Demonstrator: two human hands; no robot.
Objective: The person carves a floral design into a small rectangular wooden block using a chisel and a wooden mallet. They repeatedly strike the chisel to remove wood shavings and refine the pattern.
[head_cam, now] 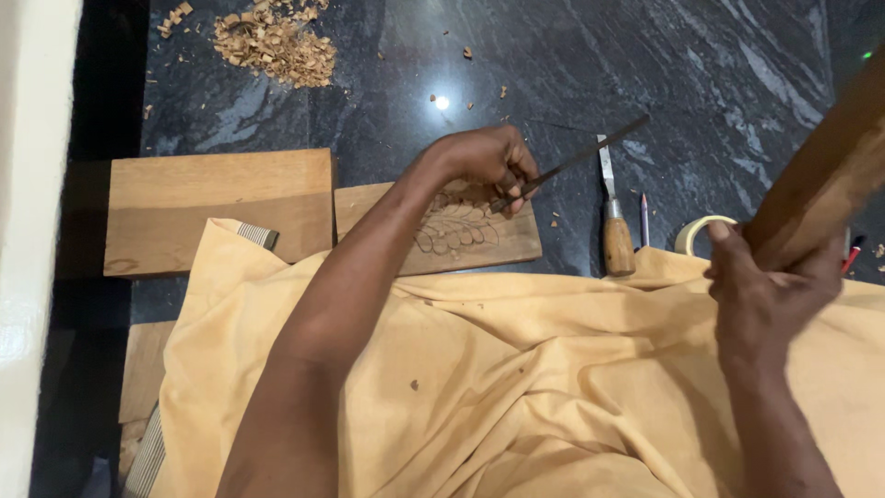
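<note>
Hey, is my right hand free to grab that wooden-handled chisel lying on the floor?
Probably not as it stands: the right hand is gripping a wooden mallet. The chisel itself lies uncovered on the dark floor, beside a tape roll, with nothing over it.

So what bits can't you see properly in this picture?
Head view only:
- Carved plank: part of the leaf pattern is hidden under the left hand.
- Chisel: its tip is covered by the fingers.
- Wooden mallet: cut off by the right edge, above the right hand.
- Tape roll: half behind the yellow cloth.
</note>
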